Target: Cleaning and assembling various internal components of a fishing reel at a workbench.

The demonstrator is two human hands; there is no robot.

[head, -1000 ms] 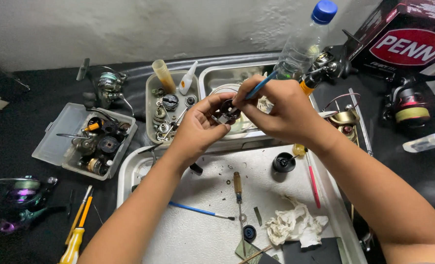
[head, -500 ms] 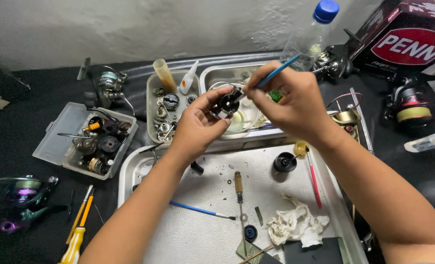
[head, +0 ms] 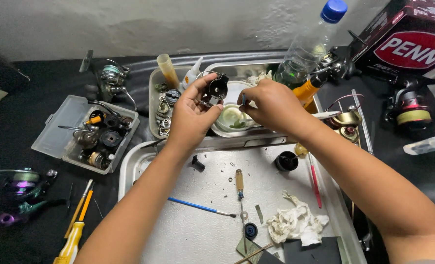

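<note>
left hand [head: 192, 115] pinching the black reel part [head: 218, 88] above the white bowl [head: 232, 120], right hand [head: 268, 105] pinching a thin brush [head: 243, 99]: a loosened pinch could drop the part into the bowl.

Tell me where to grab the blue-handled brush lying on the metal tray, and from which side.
Take the blue-handled brush at mid-handle, coming straight down from above. It lies flat on the metal tray, its thin shaft running left to right with the bristle tip toward the screwdriver. The handle's left half has bare tray on both sides, so fingers probably fit across it there; the tip end is more crowded.
</note>
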